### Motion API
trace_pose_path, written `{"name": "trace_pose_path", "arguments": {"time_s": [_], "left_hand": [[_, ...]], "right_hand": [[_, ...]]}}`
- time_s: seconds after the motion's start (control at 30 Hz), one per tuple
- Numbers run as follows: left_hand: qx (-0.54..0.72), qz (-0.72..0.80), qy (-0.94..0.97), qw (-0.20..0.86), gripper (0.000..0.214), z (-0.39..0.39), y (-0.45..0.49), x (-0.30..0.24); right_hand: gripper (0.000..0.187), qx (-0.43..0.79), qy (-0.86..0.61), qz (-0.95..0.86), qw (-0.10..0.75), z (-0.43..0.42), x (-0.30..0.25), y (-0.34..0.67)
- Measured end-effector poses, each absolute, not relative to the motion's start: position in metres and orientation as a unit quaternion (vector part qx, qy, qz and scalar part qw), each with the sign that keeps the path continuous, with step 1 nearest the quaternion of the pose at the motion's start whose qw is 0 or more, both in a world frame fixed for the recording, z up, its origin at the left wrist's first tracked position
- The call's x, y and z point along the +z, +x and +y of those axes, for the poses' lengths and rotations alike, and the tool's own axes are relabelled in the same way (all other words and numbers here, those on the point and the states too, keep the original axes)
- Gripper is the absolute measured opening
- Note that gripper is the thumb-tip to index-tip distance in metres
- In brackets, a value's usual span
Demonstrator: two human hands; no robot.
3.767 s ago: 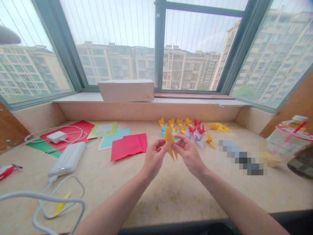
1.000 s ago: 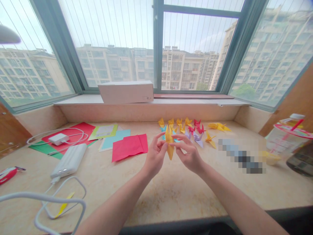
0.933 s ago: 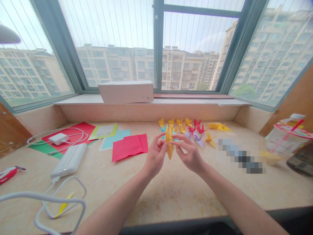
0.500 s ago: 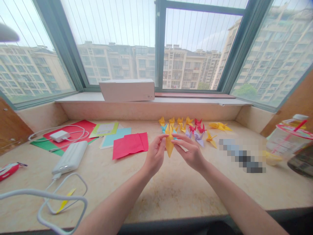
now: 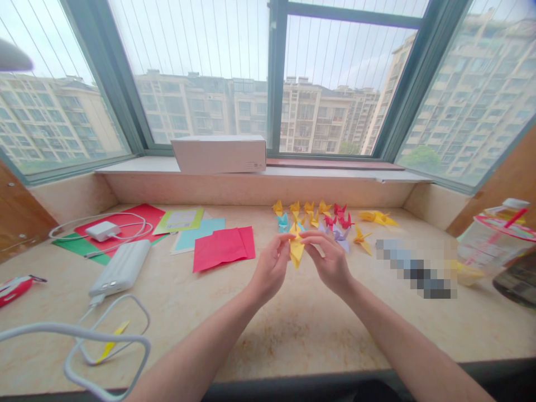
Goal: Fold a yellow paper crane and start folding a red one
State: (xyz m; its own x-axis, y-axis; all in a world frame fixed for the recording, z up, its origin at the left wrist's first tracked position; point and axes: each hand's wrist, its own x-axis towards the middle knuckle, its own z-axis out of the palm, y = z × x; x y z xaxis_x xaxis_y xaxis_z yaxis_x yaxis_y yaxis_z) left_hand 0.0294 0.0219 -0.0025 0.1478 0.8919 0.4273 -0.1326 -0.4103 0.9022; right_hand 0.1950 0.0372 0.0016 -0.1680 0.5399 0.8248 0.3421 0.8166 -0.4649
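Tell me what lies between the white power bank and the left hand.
In the head view, pinkish-red paper lies on the counter between the white power bank and the left hand.

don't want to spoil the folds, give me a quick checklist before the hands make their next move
1. Left hand gripping the folded yellow paper piece: ok.
2. Right hand fingers on that piece's opposite side: ok.
3. Creases crisp: cannot tell, too small.
4. Pale purple folded-paper bird untouched by the right hand: cannot tell, they overlap in view.
5. Clear plastic cup with red straw away from both hands: ok.
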Motion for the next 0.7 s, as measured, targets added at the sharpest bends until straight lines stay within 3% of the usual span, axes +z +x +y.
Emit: {"name": "trace_pose_path", "arguments": {"time_s": [0.37,0.7], "left_hand": [[0.612,0.243,0.608,0.443,0.018,0.019,0.029,0.005],[0.600,0.200,0.612,0.476,0.022,0.021,0.030,-0.002]], "right_hand": [[0.024,0.041,-0.253,-0.793,0.553,0.039,0.005,0.202],[0.022,0.038,-0.234,-0.784,0.574,0.039,0.004,0.204]]}}
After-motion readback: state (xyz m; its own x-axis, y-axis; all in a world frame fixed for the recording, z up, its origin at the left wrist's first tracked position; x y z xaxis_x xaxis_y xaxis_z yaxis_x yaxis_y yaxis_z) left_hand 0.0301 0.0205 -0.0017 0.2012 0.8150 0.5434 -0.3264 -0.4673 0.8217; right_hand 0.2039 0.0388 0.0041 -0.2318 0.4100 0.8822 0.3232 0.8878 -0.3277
